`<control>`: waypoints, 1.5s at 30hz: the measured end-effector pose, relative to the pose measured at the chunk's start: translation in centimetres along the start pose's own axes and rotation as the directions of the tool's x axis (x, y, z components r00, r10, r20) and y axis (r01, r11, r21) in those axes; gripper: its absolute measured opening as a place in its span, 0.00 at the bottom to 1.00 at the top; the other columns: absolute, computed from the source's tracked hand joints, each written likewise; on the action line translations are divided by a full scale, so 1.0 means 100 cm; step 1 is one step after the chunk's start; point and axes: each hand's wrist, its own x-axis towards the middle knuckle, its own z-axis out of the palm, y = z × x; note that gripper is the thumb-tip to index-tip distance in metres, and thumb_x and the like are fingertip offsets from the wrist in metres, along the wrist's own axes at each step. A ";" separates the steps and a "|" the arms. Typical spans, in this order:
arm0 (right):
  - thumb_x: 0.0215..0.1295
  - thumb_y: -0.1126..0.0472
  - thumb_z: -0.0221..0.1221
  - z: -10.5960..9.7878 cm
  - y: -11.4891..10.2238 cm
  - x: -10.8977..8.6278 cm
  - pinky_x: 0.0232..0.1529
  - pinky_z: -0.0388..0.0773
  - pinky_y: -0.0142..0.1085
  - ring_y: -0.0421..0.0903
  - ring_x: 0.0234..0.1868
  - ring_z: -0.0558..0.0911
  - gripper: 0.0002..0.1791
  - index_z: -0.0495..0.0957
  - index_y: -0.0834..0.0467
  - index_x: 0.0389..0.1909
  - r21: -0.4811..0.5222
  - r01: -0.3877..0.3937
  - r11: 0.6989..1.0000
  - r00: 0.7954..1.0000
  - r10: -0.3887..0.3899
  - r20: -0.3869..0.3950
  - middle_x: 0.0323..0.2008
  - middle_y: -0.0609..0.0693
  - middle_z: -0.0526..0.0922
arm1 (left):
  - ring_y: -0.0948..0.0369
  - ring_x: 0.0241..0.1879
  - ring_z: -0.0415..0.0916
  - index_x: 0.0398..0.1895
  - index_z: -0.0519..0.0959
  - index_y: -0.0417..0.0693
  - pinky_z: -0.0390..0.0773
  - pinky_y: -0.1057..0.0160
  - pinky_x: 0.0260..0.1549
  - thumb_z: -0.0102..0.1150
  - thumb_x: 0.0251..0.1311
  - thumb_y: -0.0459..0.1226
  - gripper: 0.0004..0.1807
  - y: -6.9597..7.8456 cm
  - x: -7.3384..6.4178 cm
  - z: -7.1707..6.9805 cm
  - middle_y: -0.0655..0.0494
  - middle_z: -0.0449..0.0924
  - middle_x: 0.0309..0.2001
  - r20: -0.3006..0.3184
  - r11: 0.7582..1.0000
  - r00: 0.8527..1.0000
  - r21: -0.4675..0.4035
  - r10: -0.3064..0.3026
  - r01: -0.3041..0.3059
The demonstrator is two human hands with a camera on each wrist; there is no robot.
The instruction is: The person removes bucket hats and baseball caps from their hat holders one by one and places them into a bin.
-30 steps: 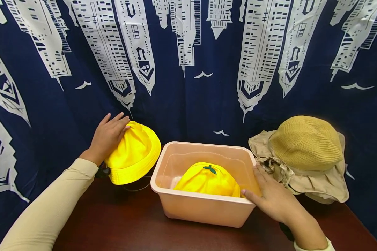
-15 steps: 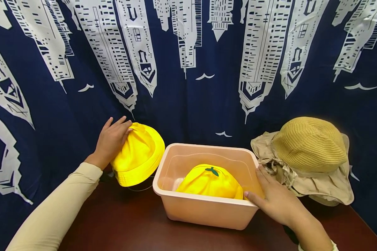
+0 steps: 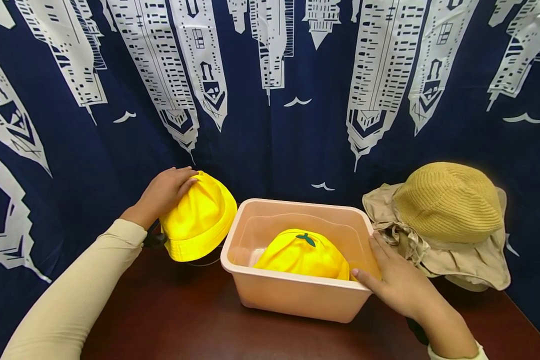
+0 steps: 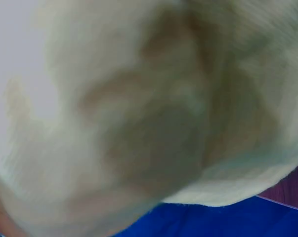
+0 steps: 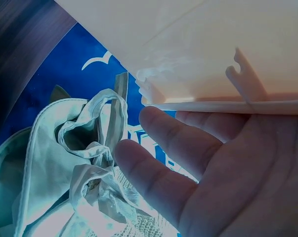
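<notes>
My left hand (image 3: 168,192) grips the crown of a yellow bucket hat (image 3: 202,217), fingers bent over its top. The hat leans with its brim toward the bin; blurred pale fabric (image 4: 139,123) fills most of the left wrist view. In the middle stands a pale pink plastic bin (image 3: 292,300). Inside it lies a second yellow hat (image 3: 303,257) with a green leaf on top. My right hand (image 3: 398,280) rests at the bin's right rim, thumb at the front corner. The right wrist view shows its fingers (image 5: 176,140) nearly straight, right at the rim.
A tan knit sun hat (image 3: 452,205) with a wide beige brim and tied fabric sits at the right, beside the bin. The dark reddish-brown table (image 3: 184,320) extends in front. Behind hangs a navy curtain (image 3: 270,150) printed with white buildings.
My left fingers, stretched out past the crown before, now bend down over the yellow hat's top. The camera view has shifted slightly. The right hand stays at the bin's rim.
</notes>
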 end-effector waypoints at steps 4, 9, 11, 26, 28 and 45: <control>0.69 0.31 0.49 -0.001 -0.001 0.001 0.61 0.60 0.69 0.71 0.69 0.61 0.52 0.50 0.69 0.76 0.009 0.003 1.000 1.000 -0.002 -0.005 0.75 0.68 0.52 | 0.43 0.61 0.72 0.59 0.79 0.41 0.63 0.42 0.66 0.55 0.72 0.39 0.18 -0.001 0.003 -0.001 0.42 0.79 0.58 0.031 1.000 1.000 0.008 0.005 -0.005; 0.69 0.31 0.49 0.000 -0.002 0.001 0.61 0.60 0.69 0.71 0.69 0.61 0.52 0.50 0.68 0.76 0.010 -0.001 1.000 1.000 0.001 -0.011 0.75 0.68 0.52 | 0.44 0.65 0.68 0.59 0.79 0.40 0.57 0.40 0.68 0.55 0.71 0.41 0.19 -0.001 0.005 -0.002 0.43 0.79 0.58 0.084 0.997 0.996 0.063 0.042 -0.048; 0.69 0.31 0.49 0.002 -0.002 0.001 0.60 0.61 0.70 0.71 0.69 0.61 0.52 0.50 0.68 0.76 0.013 -0.008 1.000 1.000 0.008 -0.004 0.75 0.68 0.51 | 0.44 0.67 0.66 0.59 0.78 0.40 0.53 0.39 0.69 0.55 0.71 0.42 0.20 0.000 0.004 -0.003 0.43 0.79 0.58 0.110 0.997 0.993 0.071 0.034 -0.042; 0.68 0.29 0.48 0.008 -0.002 -0.001 0.60 0.60 0.71 0.71 0.70 0.60 0.54 0.51 0.69 0.75 0.029 -0.049 0.998 0.999 0.048 0.025 0.75 0.69 0.51 | 0.45 0.64 0.70 0.53 0.83 0.38 0.48 0.44 0.72 0.59 0.68 0.35 0.14 0.006 0.011 -0.003 0.43 0.83 0.52 0.066 0.996 0.998 0.087 0.015 -0.021; 0.68 0.29 0.48 0.007 -0.002 -0.001 0.60 0.60 0.71 0.72 0.69 0.60 0.54 0.51 0.69 0.75 0.021 -0.045 0.999 0.999 0.045 0.019 0.74 0.69 0.52 | 0.46 0.62 0.73 0.52 0.82 0.38 0.48 0.45 0.72 0.59 0.68 0.35 0.13 0.007 0.013 -0.004 0.44 0.84 0.51 0.044 0.995 0.999 0.095 0.015 -0.019; 0.69 0.31 0.50 0.006 0.001 0.000 0.59 0.62 0.70 0.72 0.69 0.61 0.52 0.53 0.71 0.74 0.001 -0.007 1.000 1.000 0.007 -0.012 0.74 0.70 0.53 | 0.47 0.54 0.79 0.52 0.82 0.37 0.55 0.44 0.70 0.61 0.67 0.32 0.13 0.009 0.020 0.000 0.44 0.85 0.47 -0.145 0.995 0.989 0.099 0.038 -0.024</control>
